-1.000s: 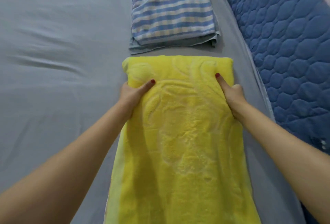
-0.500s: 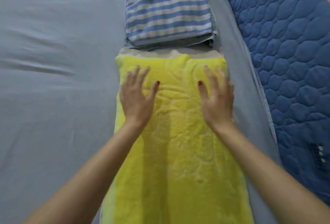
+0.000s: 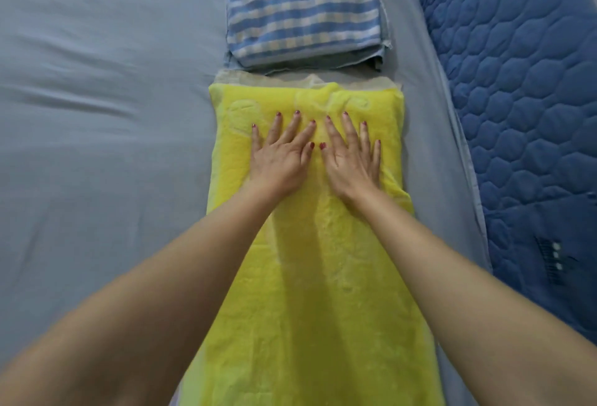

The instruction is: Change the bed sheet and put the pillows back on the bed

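**Flat palms on yellow pillow**

Both pressing flat, fingers straight and spread, gripping nothing: left hand (image 3: pixel 280 160) and right hand (image 3: pixel 350 163) side by side, thumbs nearly touching, on the far half of the yellow pillow (image 3: pixel 310 292). Lying on the grey bed sheet (image 3: pixel 97 147), long axis running away from the viewer. Just beyond its far end, a folded blue striped cloth (image 3: pixel 303 8). Along the right, a blue quilted cover (image 3: pixel 523 98).

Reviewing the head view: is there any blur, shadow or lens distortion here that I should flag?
Head view: lighting is soft and even, no glare; the forearms cast faint shadows down the yellow pillow. Wide-angle stretch swells the forearms at the lower corners. The striped folded cloth looks slightly smeared, while the left hand and right hand stay fairly sharp.
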